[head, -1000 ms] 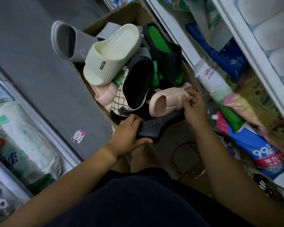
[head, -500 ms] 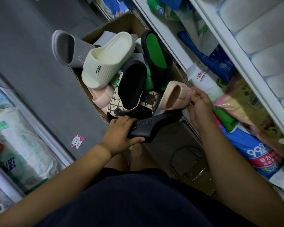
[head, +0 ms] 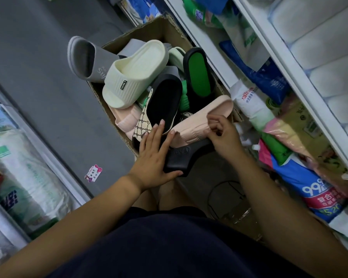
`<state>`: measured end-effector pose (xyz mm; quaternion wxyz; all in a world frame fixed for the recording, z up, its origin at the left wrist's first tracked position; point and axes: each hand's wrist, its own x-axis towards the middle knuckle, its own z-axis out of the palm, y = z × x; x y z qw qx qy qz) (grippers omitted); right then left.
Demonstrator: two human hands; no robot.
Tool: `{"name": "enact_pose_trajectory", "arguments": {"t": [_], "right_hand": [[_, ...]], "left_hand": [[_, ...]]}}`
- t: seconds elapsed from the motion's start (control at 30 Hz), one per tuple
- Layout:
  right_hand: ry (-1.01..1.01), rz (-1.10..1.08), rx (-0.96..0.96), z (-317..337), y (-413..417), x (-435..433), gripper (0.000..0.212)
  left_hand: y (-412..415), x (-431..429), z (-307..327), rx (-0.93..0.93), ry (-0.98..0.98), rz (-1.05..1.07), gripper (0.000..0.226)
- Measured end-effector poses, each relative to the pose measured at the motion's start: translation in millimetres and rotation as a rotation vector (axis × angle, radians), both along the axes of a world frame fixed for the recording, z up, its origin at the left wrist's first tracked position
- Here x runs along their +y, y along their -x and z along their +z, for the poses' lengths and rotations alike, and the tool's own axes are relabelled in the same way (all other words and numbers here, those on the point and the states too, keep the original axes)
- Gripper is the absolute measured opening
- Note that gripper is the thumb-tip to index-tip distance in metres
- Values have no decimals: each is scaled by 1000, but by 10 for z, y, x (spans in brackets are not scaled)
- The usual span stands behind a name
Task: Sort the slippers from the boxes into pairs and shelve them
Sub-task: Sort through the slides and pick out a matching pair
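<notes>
pink slipper (head: 199,119) | ribbed, matte | right hand (head: 224,137) pinches | left hand (head: 154,157) flat

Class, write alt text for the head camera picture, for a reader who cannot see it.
A person's right hand pinches a pink slipper while the left hand lies straight-fingered against a black slipper, over the near end of a cardboard box heaped with mixed slippers. Stocked shelves stand on the right.
</notes>
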<state>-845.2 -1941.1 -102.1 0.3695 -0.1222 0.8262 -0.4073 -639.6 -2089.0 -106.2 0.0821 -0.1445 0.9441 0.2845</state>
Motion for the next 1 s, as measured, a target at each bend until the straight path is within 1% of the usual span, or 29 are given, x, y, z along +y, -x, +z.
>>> {"name": "enact_pose_trajectory", "arguments": {"t": [0.1, 0.17, 0.23, 0.3, 0.33, 0.37, 0.43, 0.53, 0.6, 0.63, 0.67, 0.7, 0.8, 0.83, 1.0], "right_hand": [[-77, 83, -62, 8, -87, -6, 31], [-152, 116, -16, 8, -90, -18, 29], [-205, 168, 185, 39, -35, -76, 25], [-153, 231, 406, 88, 32, -233, 21], [-121, 261, 447, 121, 59, -355, 21], [-92, 292, 435, 157, 75, -497, 22], [-59, 303, 303, 169, 74, -791, 30], [-44, 124, 108, 104, 145, -1152, 59], [-62, 141, 93, 34, 227, -1309, 74], [-76, 182, 83, 7, 254, -1369, 76], [-87, 208, 61, -18, 275, -1426, 74], [-98, 219, 50, -32, 294, -1478, 68], [-102, 215, 71, -18, 354, -1552, 38], [-84, 215, 84, 10, 372, -1544, 33], [1, 116, 138, 290, 377, -1329, 24]], "left_hand": [[43, 23, -109, -73, 33, -100, 123], [59, 52, -162, -90, 62, -150, 116], [67, 67, -189, -71, 68, -140, 104], [68, 55, -205, -46, 69, -96, 96], [62, 45, -213, -33, 72, -80, 93], [46, 36, -223, -13, 79, -65, 91], [-19, 22, -241, 44, 103, -29, 86], [-166, 5, -274, 109, 168, 20, 80], [-251, 4, -291, 128, 204, 30, 77], [-279, 8, -299, 132, 215, 34, 76], [-300, 10, -301, 128, 216, 43, 75], [-315, 14, -304, 125, 210, 56, 74], [-326, 12, -306, 94, 168, 101, 73], [-323, 8, -309, 82, 158, 120, 74], [-277, -16, -273, 20, 110, 155, 74]]}}
